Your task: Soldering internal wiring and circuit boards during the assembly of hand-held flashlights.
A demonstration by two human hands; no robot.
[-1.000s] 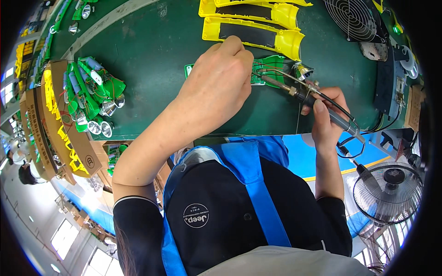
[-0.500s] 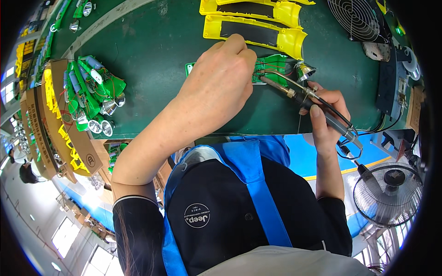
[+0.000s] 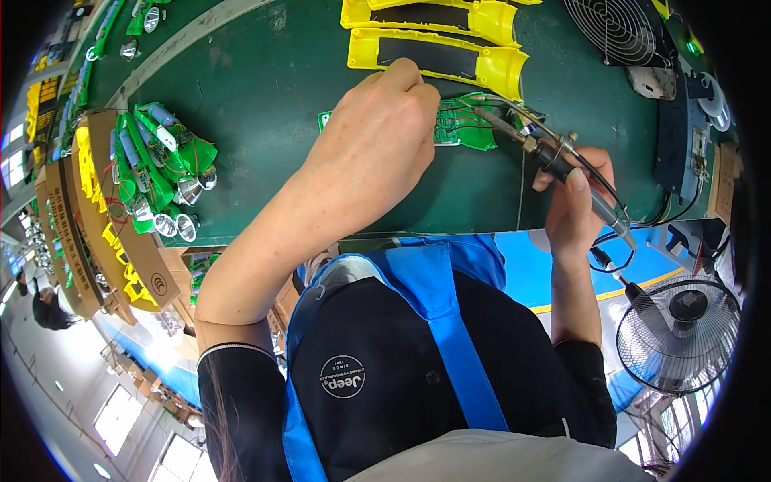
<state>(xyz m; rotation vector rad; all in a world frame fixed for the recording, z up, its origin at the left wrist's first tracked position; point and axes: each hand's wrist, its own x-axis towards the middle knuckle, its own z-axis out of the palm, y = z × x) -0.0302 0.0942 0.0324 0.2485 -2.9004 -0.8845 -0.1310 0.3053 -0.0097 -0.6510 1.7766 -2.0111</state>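
My right hand (image 3: pixel 580 193) is closed round the dark handle of a soldering iron (image 3: pixel 554 164), which has a thin metal tube fixed alongside its shaft. Its tip end lies over the right part of a green plastic housing with a circuit board (image 3: pixel 458 127) and thin red and black wires. My left hand (image 3: pixel 373 140) covers the left part of that housing, knuckles up and fingers bent down. Its fingertips are hidden, as is whatever they pinch. A small reflector at the housing's right end is mostly behind the iron.
Yellow plastic shells (image 3: pixel 499 71) with dark linings lie just beyond my hands. A pile of green housings with reflectors (image 3: pixel 165 165) sits left, beside a cardboard box (image 3: pixel 128 241). A fan with a round grille (image 3: pixel 614 28) and a dark box (image 3: pixel 681 145) stand on the right.
My right hand has drawn the soldering iron a little to the right and up, away from the middle of the board. My left hand stays over the housing, with little movement.
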